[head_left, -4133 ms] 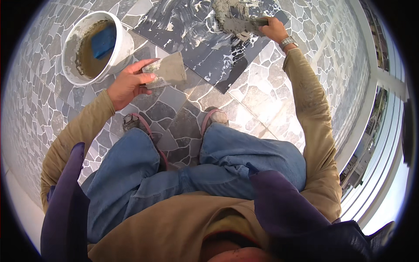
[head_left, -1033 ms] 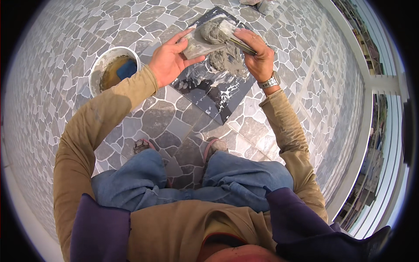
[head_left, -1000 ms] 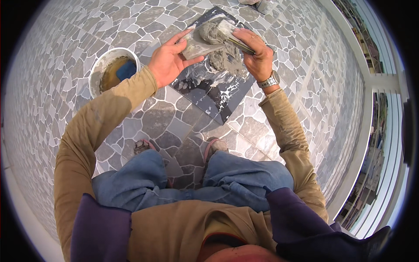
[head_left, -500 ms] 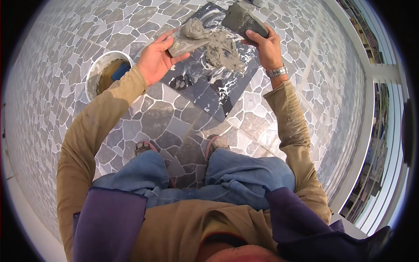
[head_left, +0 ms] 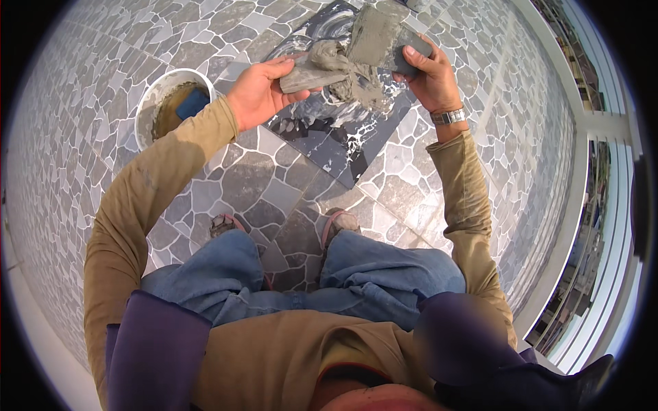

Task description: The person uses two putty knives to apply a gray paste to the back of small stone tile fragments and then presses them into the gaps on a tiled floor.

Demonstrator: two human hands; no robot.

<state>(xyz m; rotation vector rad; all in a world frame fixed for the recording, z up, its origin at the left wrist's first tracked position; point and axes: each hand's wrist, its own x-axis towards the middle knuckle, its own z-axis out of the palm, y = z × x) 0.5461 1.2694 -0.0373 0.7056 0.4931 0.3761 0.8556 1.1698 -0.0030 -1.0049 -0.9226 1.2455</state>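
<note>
My left hand point(head_left: 262, 90) is closed on a flat grey spreader point(head_left: 301, 79), with a lump of wet mortar point(head_left: 329, 55) on it. In my right hand point(head_left: 436, 77) is a dark rectangular spreader point(head_left: 414, 53), its far part coated with grey mortar; thumb on top, fingers beneath. The two tools are close together above a black marbled tile point(head_left: 322, 147), which carries a heap of mortar point(head_left: 363, 89) and whitish smears. The tools' exact kind cannot be made out under the coating.
Left of the tile stands a white bucket point(head_left: 142, 113) with murky brown water and a blue sponge point(head_left: 192, 103). Stone-patterned paving point(head_left: 253, 178) surrounds it. My sandalled feet point(head_left: 341, 222) are near the tile's front corner. A white railing point(head_left: 591, 205) runs along the right.
Both hands have moved slightly right. The right spreader has turned, showing more of its mortar-coated face. The left one has tipped and come nearer the heap and the other tool.
</note>
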